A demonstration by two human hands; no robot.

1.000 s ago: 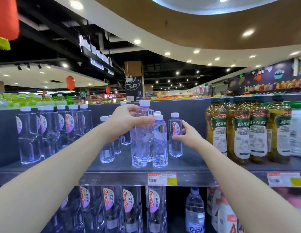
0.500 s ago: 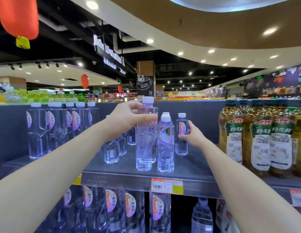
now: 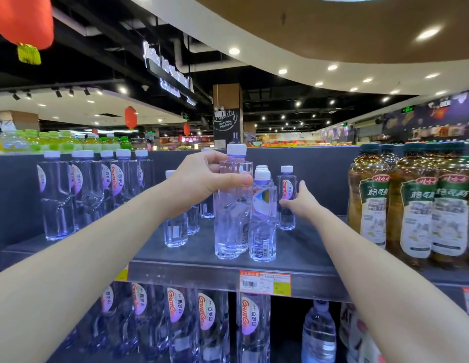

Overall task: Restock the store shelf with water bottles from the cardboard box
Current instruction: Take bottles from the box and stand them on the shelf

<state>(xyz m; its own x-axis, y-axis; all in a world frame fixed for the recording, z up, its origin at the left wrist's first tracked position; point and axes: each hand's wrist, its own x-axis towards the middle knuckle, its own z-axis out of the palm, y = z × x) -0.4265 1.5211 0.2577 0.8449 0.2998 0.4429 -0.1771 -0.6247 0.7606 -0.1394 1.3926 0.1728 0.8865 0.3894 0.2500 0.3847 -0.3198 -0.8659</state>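
grey metal shelf (image 3: 191, 271), front edge, with orange-and-white paper price tag (image 3: 264, 282). tall clear plastic water bottle, white cap (image 3: 232, 226), upright near that edge, base on the shelf; clamped high up in left hand (image 3: 202, 179), thumb across the front. shorter clear white-capped bottle (image 3: 263, 231) just beside, on the right. further back, right hand (image 3: 300, 203), thumb up, fingers against small clear bottle with red-lettered label (image 3: 287, 221); clasped or only touching, cannot tell. rear left, row of tall labelled water bottles (image 3: 78, 195).
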